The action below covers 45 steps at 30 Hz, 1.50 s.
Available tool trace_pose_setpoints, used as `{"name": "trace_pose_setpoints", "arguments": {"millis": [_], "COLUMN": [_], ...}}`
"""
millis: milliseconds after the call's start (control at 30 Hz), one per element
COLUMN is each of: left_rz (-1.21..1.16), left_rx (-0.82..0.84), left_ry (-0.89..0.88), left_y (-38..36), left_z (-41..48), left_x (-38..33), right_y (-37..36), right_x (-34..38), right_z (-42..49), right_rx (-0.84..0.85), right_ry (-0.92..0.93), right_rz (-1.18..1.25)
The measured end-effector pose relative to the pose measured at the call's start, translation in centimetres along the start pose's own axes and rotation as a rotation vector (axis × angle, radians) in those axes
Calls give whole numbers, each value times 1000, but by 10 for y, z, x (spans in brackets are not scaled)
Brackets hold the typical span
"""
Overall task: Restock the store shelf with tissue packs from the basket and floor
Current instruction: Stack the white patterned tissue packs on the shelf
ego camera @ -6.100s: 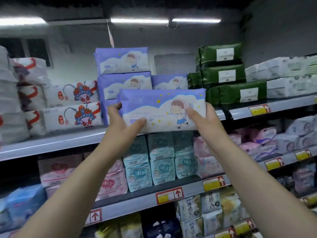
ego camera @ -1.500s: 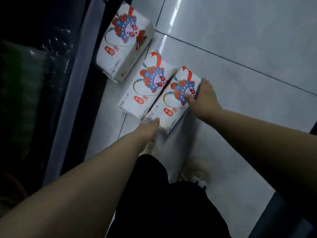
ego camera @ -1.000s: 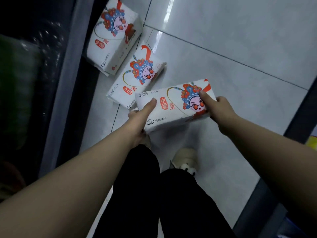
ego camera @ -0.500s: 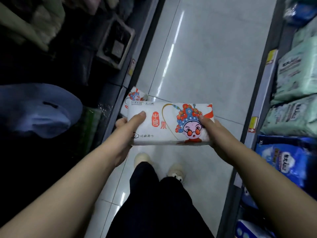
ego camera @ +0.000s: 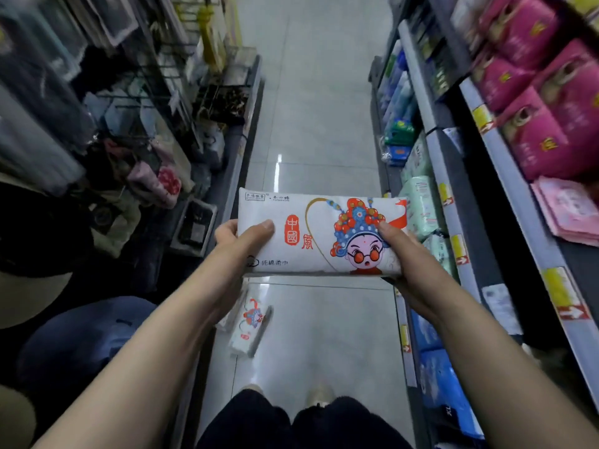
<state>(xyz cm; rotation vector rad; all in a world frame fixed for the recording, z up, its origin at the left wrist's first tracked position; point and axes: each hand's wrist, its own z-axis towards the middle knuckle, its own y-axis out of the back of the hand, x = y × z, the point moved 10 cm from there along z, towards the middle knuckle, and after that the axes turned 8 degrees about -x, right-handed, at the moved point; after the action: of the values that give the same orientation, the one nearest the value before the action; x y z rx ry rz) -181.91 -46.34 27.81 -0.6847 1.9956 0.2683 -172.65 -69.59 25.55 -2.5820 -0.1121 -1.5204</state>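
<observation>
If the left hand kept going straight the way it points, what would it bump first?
The left hand grips the white tissue pack at one end, so that comes first. Beyond it, the line seems to lead toward the pale green packs on the right; depth is unclear.

Left hand (ego camera: 241,244) and right hand (ego camera: 400,254) are bare, as are both forearms (ego camera: 181,328). At six o'clock, black trousers (ego camera: 291,426); just above them, two pale shoes (ego camera: 319,395).
</observation>
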Motion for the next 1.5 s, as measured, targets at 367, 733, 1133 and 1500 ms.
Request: {"name": "trace_pose_setpoints", "arguments": {"millis": [367, 733, 1133, 1500], "left_rz": [149, 297, 272, 184], "left_rx": [431, 950, 1380, 1557], "left_ry": [-276, -383, -403, -479], "left_y": [-56, -111, -201, -270], "left_z": [-44, -143, -325, -493], "left_x": [-115, -131, -97, -90], "right_y": [27, 59, 116, 188], "right_x": [89, 71, 50, 75], "right_z": [-120, -285, -493, -647], "right_rx": [-430, -915, -1335, -1539], "right_ry": [334, 481, 603, 788], "right_rz": [205, 323, 327, 218]}}
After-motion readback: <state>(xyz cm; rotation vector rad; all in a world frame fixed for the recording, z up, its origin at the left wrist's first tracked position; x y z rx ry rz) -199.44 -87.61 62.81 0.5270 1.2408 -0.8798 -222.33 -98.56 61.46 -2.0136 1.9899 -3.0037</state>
